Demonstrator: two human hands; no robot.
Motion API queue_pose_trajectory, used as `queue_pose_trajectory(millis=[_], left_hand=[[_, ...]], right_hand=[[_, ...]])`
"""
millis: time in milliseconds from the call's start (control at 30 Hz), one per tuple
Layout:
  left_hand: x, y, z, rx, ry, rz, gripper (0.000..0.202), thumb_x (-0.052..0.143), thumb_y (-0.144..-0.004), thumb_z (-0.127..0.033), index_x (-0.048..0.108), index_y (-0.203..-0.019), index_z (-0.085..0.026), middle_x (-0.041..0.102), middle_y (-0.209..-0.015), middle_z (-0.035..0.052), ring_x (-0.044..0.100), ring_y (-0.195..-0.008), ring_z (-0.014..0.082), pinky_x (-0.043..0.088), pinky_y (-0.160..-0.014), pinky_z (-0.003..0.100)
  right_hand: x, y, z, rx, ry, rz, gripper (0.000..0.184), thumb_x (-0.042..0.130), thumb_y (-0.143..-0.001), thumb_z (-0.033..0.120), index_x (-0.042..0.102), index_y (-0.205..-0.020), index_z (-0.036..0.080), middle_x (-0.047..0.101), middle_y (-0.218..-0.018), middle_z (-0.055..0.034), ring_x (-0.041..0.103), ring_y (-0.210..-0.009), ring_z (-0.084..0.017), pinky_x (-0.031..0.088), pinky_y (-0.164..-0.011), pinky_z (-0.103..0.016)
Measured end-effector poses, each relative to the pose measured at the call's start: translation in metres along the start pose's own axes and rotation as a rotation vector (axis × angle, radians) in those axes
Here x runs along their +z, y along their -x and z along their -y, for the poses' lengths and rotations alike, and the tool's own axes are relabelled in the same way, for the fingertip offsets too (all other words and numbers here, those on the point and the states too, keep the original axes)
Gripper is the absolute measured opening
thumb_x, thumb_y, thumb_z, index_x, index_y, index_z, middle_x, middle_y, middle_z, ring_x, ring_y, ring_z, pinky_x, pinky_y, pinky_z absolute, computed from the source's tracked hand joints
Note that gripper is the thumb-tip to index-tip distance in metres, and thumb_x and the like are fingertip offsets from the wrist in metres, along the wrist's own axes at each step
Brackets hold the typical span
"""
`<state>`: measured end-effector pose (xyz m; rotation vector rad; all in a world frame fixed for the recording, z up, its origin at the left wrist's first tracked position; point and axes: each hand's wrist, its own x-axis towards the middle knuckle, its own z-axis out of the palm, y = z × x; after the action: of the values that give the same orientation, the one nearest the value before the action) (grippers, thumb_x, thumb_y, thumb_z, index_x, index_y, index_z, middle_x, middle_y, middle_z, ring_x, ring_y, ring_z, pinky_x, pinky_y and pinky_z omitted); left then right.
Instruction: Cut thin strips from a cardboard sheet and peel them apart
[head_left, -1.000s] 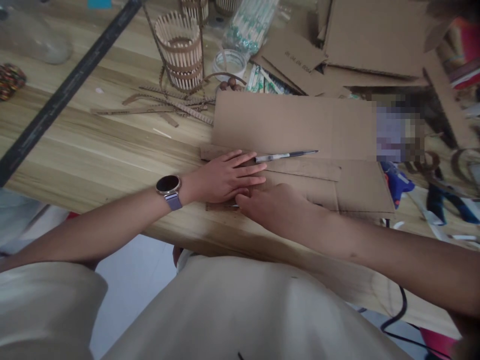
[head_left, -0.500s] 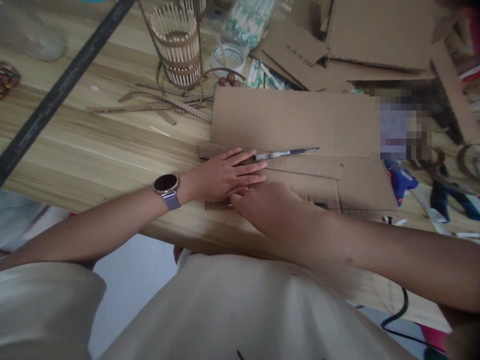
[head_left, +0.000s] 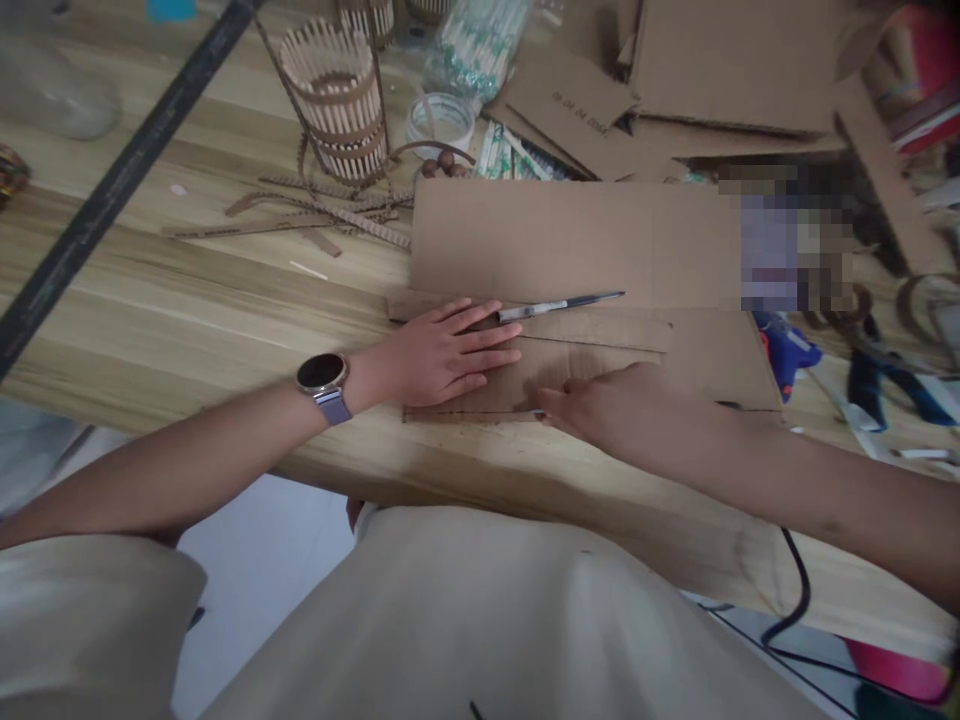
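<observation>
Head view: a wooden table (head_left: 225, 300) bears a flat cardboard sheet (head_left: 540, 235). Across the sheet lies a cardboard strip (head_left: 600, 331). At the sheet's left end the left hand (head_left: 427, 360) rests flat, fingers spread apart; at its near edge, the right hand (head_left: 619, 400) clamps a mostly hidden tool (head_left: 537, 412). On the sheet, just beside the left hand, lies a pen (head_left: 562, 305).

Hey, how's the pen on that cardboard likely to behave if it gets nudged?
The pen looks slim, so probably light. Its barrel seems rounded, so it may roll across the flat cardboard, though the left hand by one end might block it.
</observation>
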<state>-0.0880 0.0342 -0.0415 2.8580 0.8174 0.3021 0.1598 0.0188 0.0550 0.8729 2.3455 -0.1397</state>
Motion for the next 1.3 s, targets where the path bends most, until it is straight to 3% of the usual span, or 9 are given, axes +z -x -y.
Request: queue_pose_trajectory(millis=[100,267,433,667,900,1133,1300], left_hand=[[-0.001,0.0,0.0,-0.003,-0.006,0.006,0.047,0.044,-0.107,-0.032,0.045,-0.154,-0.03,0.038,-0.165,0.0015,0.023,-0.157,0.0268,0.023,-0.127,0.05],[-0.005,-0.003,0.005,0.034,-0.024,0.028,0.045,0.045,-0.106,-0.031,0.052,-0.15,-0.024,0.042,-0.163,0.004,0.03,-0.154,0.0305,0.027,-0.125,0.048],[-0.007,-0.004,0.007,0.048,-0.034,0.05,0.045,0.047,-0.105,-0.027,0.051,-0.15,-0.024,0.041,-0.163,0.0042,0.033,-0.153,0.032,0.032,-0.122,0.051],[-0.004,-0.001,0.007,0.052,-0.001,0.02,0.049,0.049,-0.102,-0.024,0.049,-0.151,-0.022,0.039,-0.165,0.0046,0.032,-0.152,0.034,0.03,-0.123,0.052],[-0.002,-0.002,0.007,0.055,0.013,0.005,0.046,0.043,-0.106,-0.028,0.05,-0.151,-0.022,0.039,-0.165,0.005,0.032,-0.153,0.0344,0.029,-0.123,0.053],[-0.003,-0.003,0.006,0.024,-0.01,0.045,0.044,0.044,-0.106,-0.029,0.051,-0.15,-0.028,0.039,-0.165,0.0017,0.029,-0.155,0.0296,0.027,-0.124,0.048],[-0.004,-0.004,0.006,0.008,-0.024,0.057,0.044,0.045,-0.105,-0.029,0.051,-0.15,-0.03,0.039,-0.164,0.0008,0.029,-0.155,0.0286,0.027,-0.124,0.047]], right_hand=[[-0.005,-0.001,0.001,-0.039,0.036,-0.017,0.03,0.04,-0.107,0.032,0.067,-0.117,0.024,0.076,-0.082,-0.0071,0.072,-0.073,-0.022,0.032,-0.054,-0.032],[-0.02,-0.022,0.035,-0.156,0.073,-0.1,0.03,0.043,-0.099,0.01,0.065,-0.117,0.02,0.076,-0.095,-0.0078,0.071,-0.081,-0.023,0.034,-0.053,-0.03],[-0.018,-0.045,0.056,-0.195,0.074,-0.142,0.038,0.044,-0.094,0.004,0.061,-0.126,0.014,0.076,-0.098,-0.0099,0.073,-0.088,-0.026,0.046,-0.059,-0.03],[-0.027,-0.047,0.06,-0.166,0.055,-0.069,0.041,0.042,-0.091,-0.003,0.068,-0.118,0.015,0.077,-0.1,-0.0134,0.075,-0.094,-0.031,0.052,-0.062,-0.032],[-0.034,-0.048,0.063,-0.165,0.032,-0.007,0.044,0.043,-0.091,-0.002,0.065,-0.127,0.011,0.077,-0.105,-0.0174,0.075,-0.094,-0.033,0.054,-0.064,-0.035],[-0.033,-0.049,0.064,-0.161,0.038,0.0,0.041,0.046,-0.092,0.001,0.064,-0.126,0.015,0.076,-0.1,-0.0142,0.075,-0.086,-0.026,0.053,-0.063,-0.03],[-0.032,-0.048,0.065,-0.147,0.027,-0.005,0.043,0.046,-0.093,0.003,0.061,-0.132,0.011,0.077,-0.096,-0.0166,0.075,-0.086,-0.026,0.052,-0.064,-0.031]])
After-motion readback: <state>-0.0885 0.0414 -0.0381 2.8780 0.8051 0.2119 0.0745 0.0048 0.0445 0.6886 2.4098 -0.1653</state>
